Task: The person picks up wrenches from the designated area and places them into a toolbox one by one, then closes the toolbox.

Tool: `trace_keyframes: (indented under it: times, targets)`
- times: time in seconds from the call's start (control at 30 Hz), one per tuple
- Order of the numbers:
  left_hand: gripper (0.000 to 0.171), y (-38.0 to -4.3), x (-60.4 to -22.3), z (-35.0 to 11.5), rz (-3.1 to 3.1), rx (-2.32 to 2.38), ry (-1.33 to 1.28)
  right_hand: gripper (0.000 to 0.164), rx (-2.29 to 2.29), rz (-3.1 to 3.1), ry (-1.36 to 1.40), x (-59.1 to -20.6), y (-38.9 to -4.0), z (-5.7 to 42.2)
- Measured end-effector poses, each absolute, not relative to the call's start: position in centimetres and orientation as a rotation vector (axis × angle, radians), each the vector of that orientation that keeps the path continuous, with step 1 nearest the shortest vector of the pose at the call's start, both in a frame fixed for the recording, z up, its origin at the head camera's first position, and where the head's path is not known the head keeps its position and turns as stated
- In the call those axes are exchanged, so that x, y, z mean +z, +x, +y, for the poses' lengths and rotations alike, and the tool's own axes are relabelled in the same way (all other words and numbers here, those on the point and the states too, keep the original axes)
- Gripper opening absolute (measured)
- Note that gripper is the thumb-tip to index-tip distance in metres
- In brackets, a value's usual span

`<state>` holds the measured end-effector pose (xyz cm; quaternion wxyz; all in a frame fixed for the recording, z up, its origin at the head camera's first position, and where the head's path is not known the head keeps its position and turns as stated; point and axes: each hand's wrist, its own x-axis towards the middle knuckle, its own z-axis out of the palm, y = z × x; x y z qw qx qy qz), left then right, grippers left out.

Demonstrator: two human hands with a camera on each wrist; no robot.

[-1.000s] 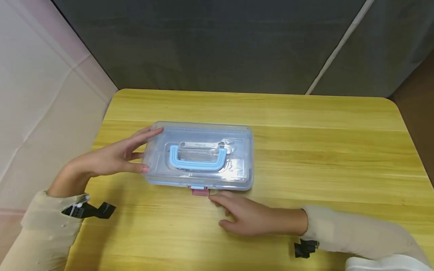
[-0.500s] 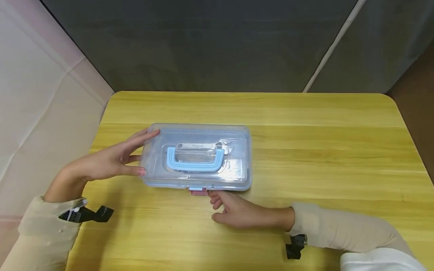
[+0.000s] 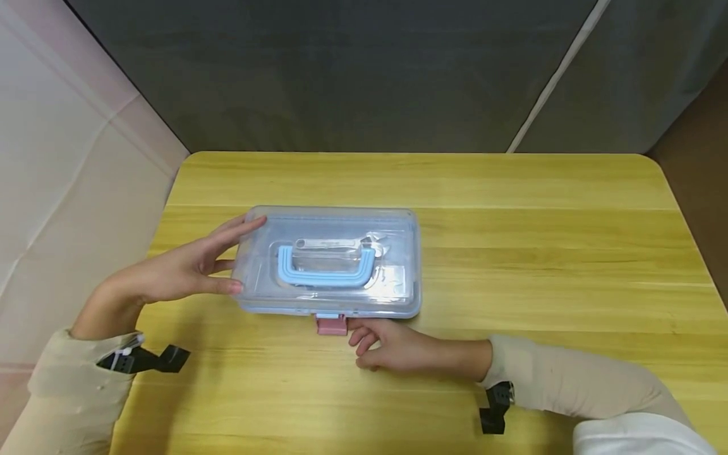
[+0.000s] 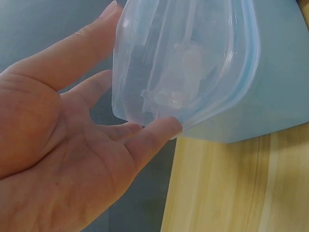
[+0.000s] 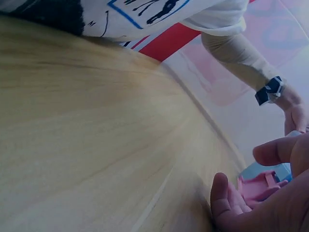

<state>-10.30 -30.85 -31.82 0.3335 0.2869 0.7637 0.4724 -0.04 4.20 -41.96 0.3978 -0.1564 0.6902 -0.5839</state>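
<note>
A clear plastic toolbox (image 3: pixel 330 221) with a blue carry handle (image 3: pixel 327 278) sits on the table, its lid down. Through the lid a wrench (image 3: pixel 330 243) can be seen. My left hand (image 3: pixel 179 265) touches the box's left end with spread, nearly straight fingers, the thumb at the front corner; the left wrist view shows the fingertips (image 4: pixel 166 126) on the lid's edge. At the box's front, a pink latch (image 3: pixel 332 326) stands out from the lid. My right hand (image 3: pixel 398 345) is beside it, fingers loosely bent, index fingertip hidden near the latch; thumb and fingers are apart.
The wood-grain table (image 3: pixel 540 253) extends right of the box. A dark curtain (image 3: pixel 341 76) hangs behind the table, and a pale sheet (image 3: pixel 74 158) is at the left. Each wrist carries a black camera mount (image 3: pixel 493 407).
The pink latch has swung outward and shows more of its face. My right hand has shifted slightly left and up against the box's front. My left hand keeps its place on the box.
</note>
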Motion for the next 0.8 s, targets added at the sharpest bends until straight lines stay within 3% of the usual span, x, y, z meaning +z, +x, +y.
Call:
trace_keyframes:
  times: [0.17,0.3,0.43,0.8]
  targets:
    - [0.099,-10.4,-31.9,-30.8,1.992,1.236,0.756,0.033,-1.537,1.673,-0.424,-42.0,-0.1,3.8]
    - [0.099,-10.4,-31.9,-30.7,1.988,1.241,0.758,0.025,-1.613,1.597,-0.390,-42.0,0.0,3.1]
    - [0.099,-10.5,-31.8,-30.7,1.991,1.235,0.747,0.027,-1.683,1.565,-0.352,-41.9,0.3,2.2]
    - [0.100,-10.5,-31.8,-30.6,2.005,1.235,0.753,0.052,-1.814,1.394,-0.227,-41.2,0.8,0.6]
